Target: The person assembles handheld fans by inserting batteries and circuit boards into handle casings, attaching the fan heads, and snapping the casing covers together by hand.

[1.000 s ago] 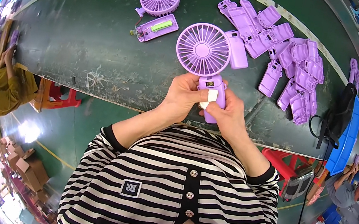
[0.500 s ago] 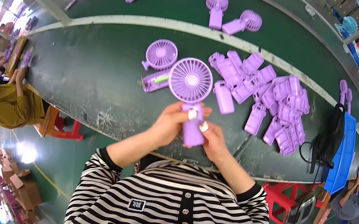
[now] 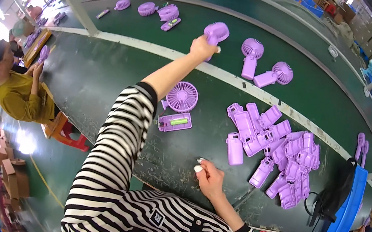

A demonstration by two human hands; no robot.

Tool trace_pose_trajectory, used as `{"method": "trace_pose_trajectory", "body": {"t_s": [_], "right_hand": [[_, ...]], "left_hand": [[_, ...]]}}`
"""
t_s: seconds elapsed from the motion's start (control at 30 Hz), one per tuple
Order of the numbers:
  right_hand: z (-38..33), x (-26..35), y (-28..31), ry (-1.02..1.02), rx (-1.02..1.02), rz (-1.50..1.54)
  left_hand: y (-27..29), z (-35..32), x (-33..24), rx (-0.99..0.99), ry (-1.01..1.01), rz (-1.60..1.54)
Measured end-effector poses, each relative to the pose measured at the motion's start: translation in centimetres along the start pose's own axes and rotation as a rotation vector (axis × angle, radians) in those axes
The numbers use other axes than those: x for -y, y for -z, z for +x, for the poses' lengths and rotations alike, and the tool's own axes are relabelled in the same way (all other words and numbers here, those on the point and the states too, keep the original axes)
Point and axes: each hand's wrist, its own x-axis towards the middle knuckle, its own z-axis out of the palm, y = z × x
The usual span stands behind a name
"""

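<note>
My left hand [image 3: 203,49] is stretched far out past the pale divider and closed around the handle of a purple handheld fan [image 3: 217,32], over the green belt. My right hand [image 3: 210,180] is back near the front edge of the bench, fingers curled in, with white covers on the fingertips; I see nothing in it. Between them lies an opened fan: its round purple head [image 3: 182,96] and a handle half with a green battery [image 3: 178,121]. Right of these is a heap of purple handle casings [image 3: 291,153], with one casing [image 3: 234,149] at its left side.
Two finished-looking fans [image 3: 251,54] lie on the green belt [image 3: 177,37], with more fan heads [image 3: 148,9] farther left. At the right stand a blue tray [image 3: 347,203] and a black bag [image 3: 339,192] with a cable. A co-worker [image 3: 25,90] sits at the left.
The fan held in both hands near the bench edge has moved forward over the belt in my left hand. My right hand has let go of it and stays near the edge.
</note>
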Motion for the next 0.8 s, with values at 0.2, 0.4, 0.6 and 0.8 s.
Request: {"method": "trace_pose_trajectory", "body": {"t_s": [0.2,0.4,0.6,0.8], "right_hand": [[0.2,-0.2,0.3,-0.070,0.025,-0.010],[0.1,-0.3,-0.2,-0.139,0.021,0.088],[0.9,1.8,0.7,-0.449,0.021,0.199],[12.7,3.6,-2.0,0.444,-0.181,-0.664]], "left_hand": [[-0.6,2.4,1.8,0.032,-0.123,-0.132],[8.9,-9.4,3.0,0.062,-0.226,-0.076],[11.7,-23.4,6.2,-0.356,-0.301,-0.052],[9.4,-32.3,4.4,0.008,-0.678,0.023]]}}
